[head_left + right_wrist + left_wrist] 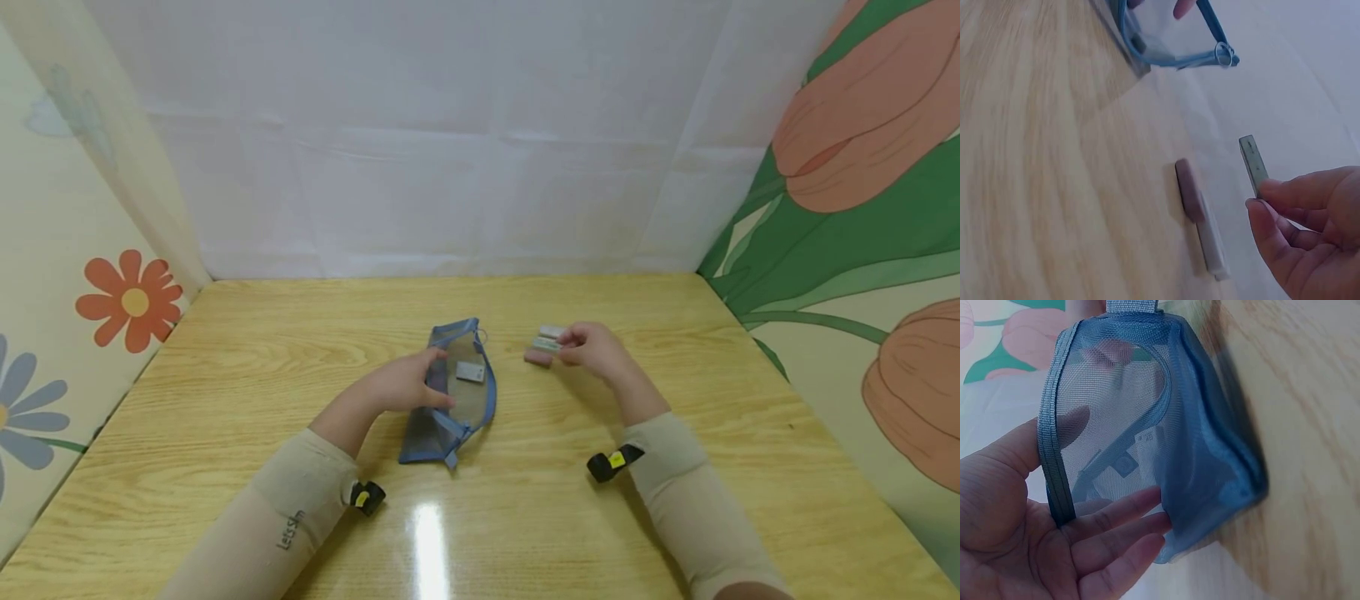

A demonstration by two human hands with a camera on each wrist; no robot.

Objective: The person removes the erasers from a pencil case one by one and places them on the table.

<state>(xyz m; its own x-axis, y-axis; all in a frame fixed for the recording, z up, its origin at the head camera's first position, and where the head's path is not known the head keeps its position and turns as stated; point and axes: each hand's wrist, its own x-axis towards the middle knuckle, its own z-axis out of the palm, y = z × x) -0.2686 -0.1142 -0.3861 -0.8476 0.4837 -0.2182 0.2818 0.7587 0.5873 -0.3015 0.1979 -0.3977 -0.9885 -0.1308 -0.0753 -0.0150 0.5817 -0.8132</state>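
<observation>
A blue mesh zip pouch (489,398) stands on the table with its mouth spread wide. My left hand (401,383) holds its near-side rim, thumb on one side of the mesh (1107,381) and fingers on the other. Inside the pouch lies a small pale rectangular piece (470,372); whether it is a label or a loose item I cannot tell. To the right, my right hand (596,354) pinches a slim green bar (1252,159) with dark marks between thumb and fingertips, raised off the table. Below it lie a pinkish-brown bar (1190,190) and a white bar (1212,244).
The wooden table (300,333) meets a white cloth backdrop (450,200) at its far edge. Flower-printed panels (862,275) flank both sides. A metal ring (1224,55) hangs at the far end of the pouch's zip. Each sleeve carries a small black wrist camera (367,497).
</observation>
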